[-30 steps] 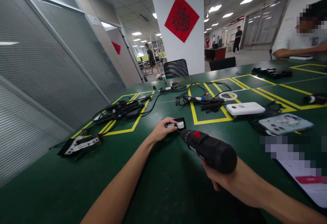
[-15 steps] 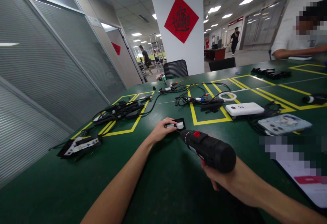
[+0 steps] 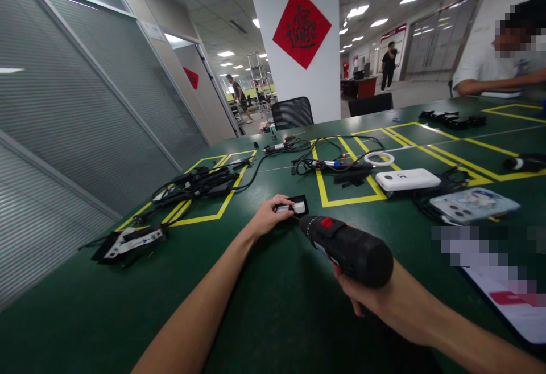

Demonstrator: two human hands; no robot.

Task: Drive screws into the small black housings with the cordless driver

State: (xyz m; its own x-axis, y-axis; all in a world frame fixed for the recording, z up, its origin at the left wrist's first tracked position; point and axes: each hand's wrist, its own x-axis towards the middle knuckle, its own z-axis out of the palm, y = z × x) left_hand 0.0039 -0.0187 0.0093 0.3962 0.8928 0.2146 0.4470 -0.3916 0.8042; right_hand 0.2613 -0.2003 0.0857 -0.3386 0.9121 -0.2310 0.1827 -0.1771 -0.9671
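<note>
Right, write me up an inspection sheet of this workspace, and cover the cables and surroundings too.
Surface: green table with yellow tape outlines.
Work items: black-and-white part on the table; drill driver aimed at it, tip contact unclear.
Clutter: white power-bank-like device, phone in patterned case, white ring, black brackets.
Grips: left hand steadies the part; right hand holds the drill driver.
Cables: black cables tangled on the left, more mid-table; contact with the hands: nothing seen.
Surroundings: mesh-back chair, white pillar with red diamond poster, seated person at right, two people farther back.
</note>
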